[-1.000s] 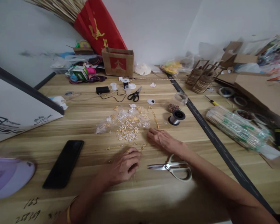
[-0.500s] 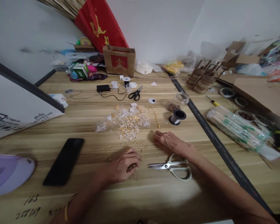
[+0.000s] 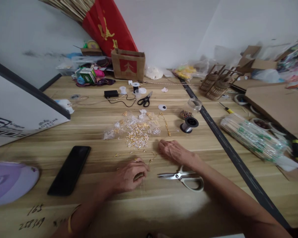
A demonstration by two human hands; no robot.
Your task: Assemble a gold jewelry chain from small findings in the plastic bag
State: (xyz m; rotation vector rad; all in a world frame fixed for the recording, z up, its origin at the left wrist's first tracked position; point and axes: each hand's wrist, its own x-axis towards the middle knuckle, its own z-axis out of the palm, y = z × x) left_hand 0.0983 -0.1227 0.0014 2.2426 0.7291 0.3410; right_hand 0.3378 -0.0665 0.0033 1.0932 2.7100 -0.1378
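Note:
A thin gold beaded chain lies across the wooden table, bending down at its right end to the fingertips of my left hand. The thumb and forefinger of that hand are pinched on this end, and a faint clear thread shows just below them. My right hand rests on the table with its fingers curled together, close to the chain's bend; what they hold, if anything, is hidden. Scissors with pale handles lie below the right wrist. Behind the hands spreads a pile of small gold and silver beads with clear bags.
A second gold chain and a wire spool lie behind my right hand. Black scissors are farther back. A phone and a purple-white iron-like object sit left. Wrapped sticks lie right.
My right hand has slid slightly left, toward the chain's bend. My left hand keeps its pinch almost in place. The view has shifted a little.

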